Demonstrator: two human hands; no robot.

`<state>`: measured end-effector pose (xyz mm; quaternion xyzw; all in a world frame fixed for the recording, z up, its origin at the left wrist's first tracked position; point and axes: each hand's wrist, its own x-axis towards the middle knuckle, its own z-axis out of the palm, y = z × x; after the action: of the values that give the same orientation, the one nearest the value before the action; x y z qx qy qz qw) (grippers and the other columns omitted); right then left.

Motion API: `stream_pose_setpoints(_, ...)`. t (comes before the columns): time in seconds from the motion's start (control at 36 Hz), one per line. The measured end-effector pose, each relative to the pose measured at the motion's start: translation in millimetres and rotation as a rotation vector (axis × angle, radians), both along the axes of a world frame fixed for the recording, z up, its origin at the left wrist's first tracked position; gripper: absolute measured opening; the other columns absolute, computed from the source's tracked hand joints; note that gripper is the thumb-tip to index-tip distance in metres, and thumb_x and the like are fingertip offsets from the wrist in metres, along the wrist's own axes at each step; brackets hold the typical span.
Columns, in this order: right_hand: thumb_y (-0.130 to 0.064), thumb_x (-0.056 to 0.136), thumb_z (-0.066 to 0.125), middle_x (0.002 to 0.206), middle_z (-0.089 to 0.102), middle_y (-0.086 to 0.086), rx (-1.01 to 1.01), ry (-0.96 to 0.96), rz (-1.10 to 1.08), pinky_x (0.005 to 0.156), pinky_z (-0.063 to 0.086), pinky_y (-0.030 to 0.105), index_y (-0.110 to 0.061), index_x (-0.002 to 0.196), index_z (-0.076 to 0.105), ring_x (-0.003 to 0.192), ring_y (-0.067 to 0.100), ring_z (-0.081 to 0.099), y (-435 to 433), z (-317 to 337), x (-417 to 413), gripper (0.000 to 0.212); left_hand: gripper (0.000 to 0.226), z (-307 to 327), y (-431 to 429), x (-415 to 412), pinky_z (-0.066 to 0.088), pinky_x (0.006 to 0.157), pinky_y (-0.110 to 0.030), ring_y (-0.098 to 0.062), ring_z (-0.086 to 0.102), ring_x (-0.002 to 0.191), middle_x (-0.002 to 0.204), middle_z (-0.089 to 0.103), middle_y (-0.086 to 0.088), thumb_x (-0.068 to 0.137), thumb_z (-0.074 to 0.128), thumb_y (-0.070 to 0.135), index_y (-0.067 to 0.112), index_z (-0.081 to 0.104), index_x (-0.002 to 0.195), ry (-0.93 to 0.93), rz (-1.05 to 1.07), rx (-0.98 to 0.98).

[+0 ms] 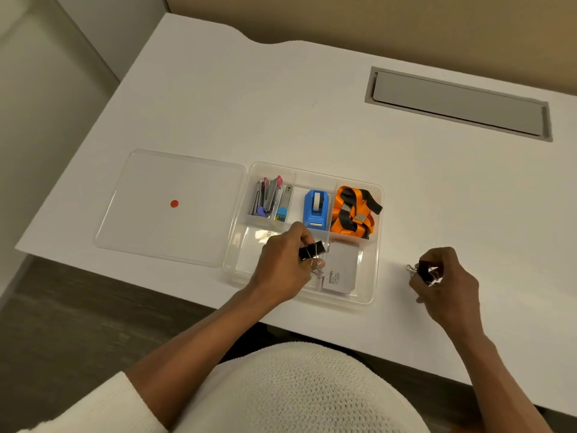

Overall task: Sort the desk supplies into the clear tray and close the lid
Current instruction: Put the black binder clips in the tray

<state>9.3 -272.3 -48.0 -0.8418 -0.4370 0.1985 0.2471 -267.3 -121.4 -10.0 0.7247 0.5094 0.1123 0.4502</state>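
The clear plastic tray (373, 245) is sitting on the white tabletop (281, 104) under the left hand (282, 264), which is pinching a black binder clip (312, 250) for dropping in. The right hand (443, 282) is clutching more black clips (426, 273) just beside the tray.

Only one view here: a wide-angle cam sitting on the person's head, looking fwd and steeply down over a white knit top (299, 389) onto the white desk (312, 120). It's sitting close, w/ both forearms reaching up from the bottom edge. The clear plastic compartment tray (373, 296) is landing near centre frame, the grey cable hatch (457, 103) at upper right. Lens is bending the desk edges toward the corners.
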Motion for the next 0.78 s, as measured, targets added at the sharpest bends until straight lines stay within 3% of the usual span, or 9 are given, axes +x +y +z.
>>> stream_pose_setpoints(0.06,-0.006,0.085,0.084,0.094,0.068,-0.001,0.083,0.033,-0.020,0.047,0.056,0.018,-0.026,0.107,0.050,0.066,0.011,0.071,13.2,13.1,-10.0,0.046,0.039,0.5,6.2,-14.2,0.063,0.075,-0.028,-0.010,0.069,0.087,0.092,0.063,0.013,0.081,0.087,0.013,0.020,0.058,0.107,0.007,0.048,0.018)
stream_pose_setpoints(0.19,-0.008,0.085,0.084,0.097,0.069,0.000,0.202,0.147,0.056,0.047,0.061,0.025,-0.023,0.109,0.051,0.081,0.015,0.073,55.7,45.8,-52.4,0.043,0.040,-2.7,21.3,-49.5,0.066,0.068,-0.039,-0.016,0.073,0.084,0.099,0.071,0.000,0.082,0.087,0.016,0.019,0.058,0.108,0.047,0.161,0.006)
stream_pose_setpoints(0.28,-0.006,0.084,0.084,0.101,0.066,-0.008,0.207,0.262,0.138,0.045,0.060,0.028,-0.023,0.109,0.054,0.085,0.014,0.071,83.7,54.8,-89.7,0.043,0.035,-7.3,26.5,-66.5,0.064,0.077,-0.045,-0.020,0.075,0.089,0.100,0.073,-0.001,0.085,0.084,0.014,0.018,0.057,0.106,0.126,0.188,0.036)
stream_pose_setpoints(0.39,-0.009,0.086,0.083,0.099,0.067,-0.006,0.131,0.307,0.288,0.056,0.063,0.030,-0.021,0.110,0.055,0.082,0.015,0.072,117.9,52.0,-146.8,0.039,0.034,-12.2,33.3,-82.0,0.059,0.081,-0.043,-0.022,0.072,0.091,0.105,0.074,-0.003,0.086,0.082,0.014,0.015,0.056,0.107,0.284,0.122,0.165)
stream_pose_setpoints(0.44,-0.011,0.087,0.082,0.097,0.067,-0.004,0.073,0.302,0.314,0.055,0.063,0.027,-0.020,0.110,0.053,0.071,0.013,0.071,131.8,48.3,-172.6,0.038,0.033,-13.6,36.5,-85.8,0.059,0.079,-0.036,-0.023,0.072,0.092,0.105,0.073,-0.006,0.086,0.081,0.015,0.013,0.057,0.109,0.340,0.080,0.190)
stream_pose_setpoints(0.53,-0.010,0.088,0.080,0.097,0.068,0.002,0.022,0.332,0.289,0.052,0.064,0.035,-0.019,0.110,0.051,0.062,0.016,0.072,146.7,43.3,-203.2,0.038,0.034,-13.7,39.5,-86.0,0.052,0.072,-0.028,-0.024,0.072,0.091,0.102,0.072,-0.006,0.084,0.084,0.018,0.013,0.059,0.107,0.386,0.043,0.220)
stream_pose_setpoints(0.67,-0.012,0.089,0.080,0.108,0.073,0.011,-0.045,0.282,0.189,0.067,0.066,0.044,-0.017,0.115,0.052,0.073,0.026,0.077,158.5,38.0,-229.3,0.039,0.036,-14.9,44.5,-85.4,0.049,0.071,-0.027,-0.020,0.069,0.088,0.103,0.072,-0.004,0.084,0.085,0.029,0.013,0.063,0.108,0.393,0.032,0.190)
stream_pose_setpoints(0.78,-0.013,0.090,0.079,0.103,0.074,0.009,-0.100,0.224,0.177,0.074,0.064,0.050,-0.016,0.116,0.051,0.075,0.029,0.076,159.0,32.7,-237.8,0.038,0.042,-14.2,48.0,-95.3,0.049,0.075,-0.025,-0.018,0.069,0.089,0.106,0.073,-0.002,0.081,0.088,0.031,0.015,0.066,0.112,0.329,0.041,0.137)
